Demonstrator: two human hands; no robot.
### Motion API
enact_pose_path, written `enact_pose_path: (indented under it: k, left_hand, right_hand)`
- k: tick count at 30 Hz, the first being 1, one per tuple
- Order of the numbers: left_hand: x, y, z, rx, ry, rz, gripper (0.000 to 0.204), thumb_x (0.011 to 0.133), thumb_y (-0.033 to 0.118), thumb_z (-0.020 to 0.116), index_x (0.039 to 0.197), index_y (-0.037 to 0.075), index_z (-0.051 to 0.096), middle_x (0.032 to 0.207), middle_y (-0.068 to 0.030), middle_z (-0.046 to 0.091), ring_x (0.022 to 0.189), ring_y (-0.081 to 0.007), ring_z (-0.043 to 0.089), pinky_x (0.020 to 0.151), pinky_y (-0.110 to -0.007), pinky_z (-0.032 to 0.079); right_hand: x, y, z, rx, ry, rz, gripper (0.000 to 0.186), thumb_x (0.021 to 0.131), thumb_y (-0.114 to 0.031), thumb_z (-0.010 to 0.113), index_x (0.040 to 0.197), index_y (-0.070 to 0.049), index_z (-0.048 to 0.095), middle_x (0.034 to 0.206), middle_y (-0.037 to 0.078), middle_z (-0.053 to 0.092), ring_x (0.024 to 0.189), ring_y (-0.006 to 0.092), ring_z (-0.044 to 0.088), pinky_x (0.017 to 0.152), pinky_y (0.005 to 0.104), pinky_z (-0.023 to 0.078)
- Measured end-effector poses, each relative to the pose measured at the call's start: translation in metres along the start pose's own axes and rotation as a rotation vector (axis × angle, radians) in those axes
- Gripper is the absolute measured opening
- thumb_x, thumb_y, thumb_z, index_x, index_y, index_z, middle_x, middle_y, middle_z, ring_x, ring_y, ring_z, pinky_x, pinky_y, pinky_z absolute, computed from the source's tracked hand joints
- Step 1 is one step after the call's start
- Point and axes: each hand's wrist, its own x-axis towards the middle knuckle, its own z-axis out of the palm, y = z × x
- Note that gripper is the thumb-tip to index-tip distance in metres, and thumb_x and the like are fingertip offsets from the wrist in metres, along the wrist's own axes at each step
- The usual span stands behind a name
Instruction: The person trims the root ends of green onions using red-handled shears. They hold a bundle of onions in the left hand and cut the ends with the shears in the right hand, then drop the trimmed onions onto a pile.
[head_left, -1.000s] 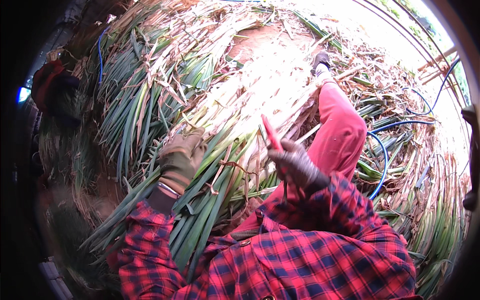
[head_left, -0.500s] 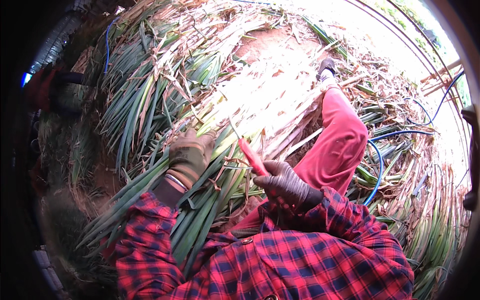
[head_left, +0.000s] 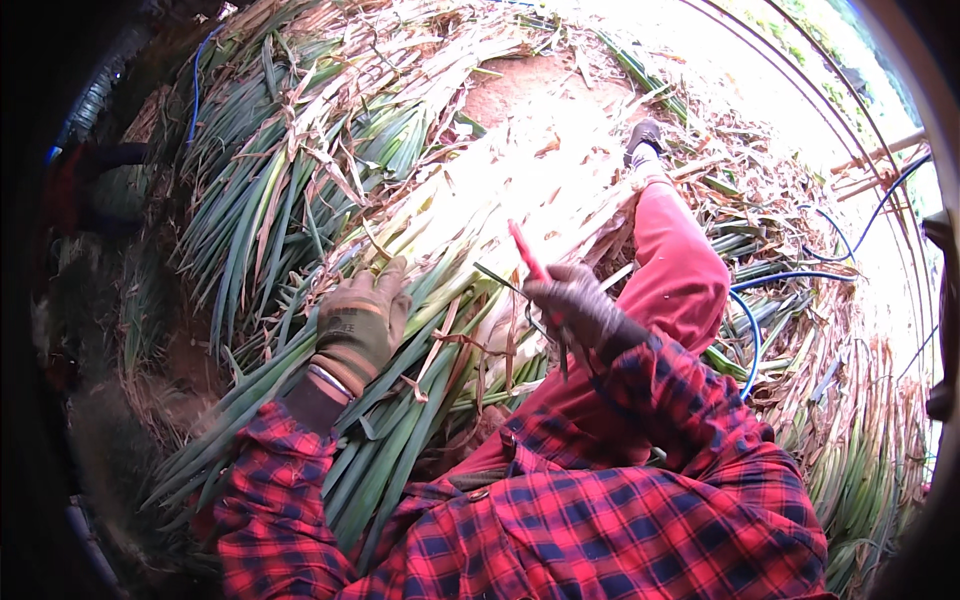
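Note:
My left hand (head_left: 360, 315), in an olive glove with striped cuff, presses on a bundle of long green onion stalks (head_left: 400, 440), its fingers wrapped over them. Pale stems and dry sheaths (head_left: 480, 200) stretch away up the middle, washed out by bright light. My right hand (head_left: 575, 305), in a dark glove, grips a red-handled tool (head_left: 528, 250) pointing up and away, above the bundle and near my bent leg. A thin dark strip or blade crosses beside the tool; which it is I cannot tell.
More onion piles (head_left: 250, 210) lie at upper left and down the right side. My red-trousered leg (head_left: 675, 275) extends up right. A blue hose (head_left: 752, 340) loops beside it. Bare soil (head_left: 520, 85) shows at the top, curved hoops (head_left: 840, 95) at right. A dark red shape sits at far left, unclear.
My right hand dipped with the red tool half a second ago and has since risen, the handle now more upright. My left hand stays on the stalks, shifted slightly left in view.

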Motion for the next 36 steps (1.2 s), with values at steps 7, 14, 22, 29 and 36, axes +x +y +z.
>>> enact_pose_path:
  k: [7,14,22,29,36]
  left_hand:
    - [0.005,-0.001,0.005,-0.017,-0.016,0.018,0.046,0.093,0.031,0.059,0.135,0.013,0.060,0.092,-0.0173,0.063,0.083,-0.0370,0.063,0.075,-0.047,0.051]
    - [0.005,0.000,0.002,-0.088,0.030,0.035,0.042,0.091,0.027,0.061,0.130,0.011,0.062,0.091,-0.0183,0.063,0.081,-0.0387,0.062,0.072,-0.049,0.049]
    - [0.006,-0.002,-0.001,-0.109,0.030,0.043,0.044,0.088,0.023,0.063,0.130,0.010,0.062,0.089,-0.0180,0.064,0.078,-0.0395,0.062,0.070,-0.050,0.049]
    - [0.009,-0.005,0.006,-0.151,0.017,0.037,0.045,0.087,0.023,0.062,0.131,0.011,0.062,0.090,-0.0194,0.064,0.077,-0.0410,0.061,0.069,-0.050,0.049]
    - [0.010,-0.041,0.051,-0.621,-0.081,-0.135,0.051,0.088,0.024,0.065,0.133,0.001,0.058,0.109,-0.0270,0.066,0.100,-0.0412,0.066,0.089,-0.045,0.052]
  right_hand:
    - [0.026,0.006,-0.019,-0.088,0.081,0.012,0.028,0.085,-0.023,0.078,0.090,-0.003,0.060,0.059,0.002,0.050,0.042,0.0123,0.047,0.037,0.0288,0.037]
    - [0.067,-0.019,-0.038,-0.081,0.139,0.026,0.025,0.087,-0.024,0.075,0.085,-0.005,0.059,0.064,0.002,0.054,0.044,0.0134,0.052,0.039,0.0294,0.044]
    - [0.121,-0.053,-0.066,-0.053,0.223,0.060,0.024,0.082,-0.023,0.078,0.081,-0.005,0.062,0.065,0.005,0.056,0.046,0.0176,0.053,0.042,0.0349,0.047]
    - [0.155,-0.063,-0.092,0.036,0.158,0.094,0.024,0.086,-0.026,0.076,0.086,-0.006,0.061,0.065,0.003,0.056,0.048,0.0166,0.053,0.042,0.0327,0.045]
    - [0.137,-0.057,-0.082,0.053,0.016,0.120,0.024,0.089,-0.027,0.073,0.094,-0.006,0.061,0.070,0.000,0.057,0.054,0.0104,0.054,0.046,0.0273,0.046]
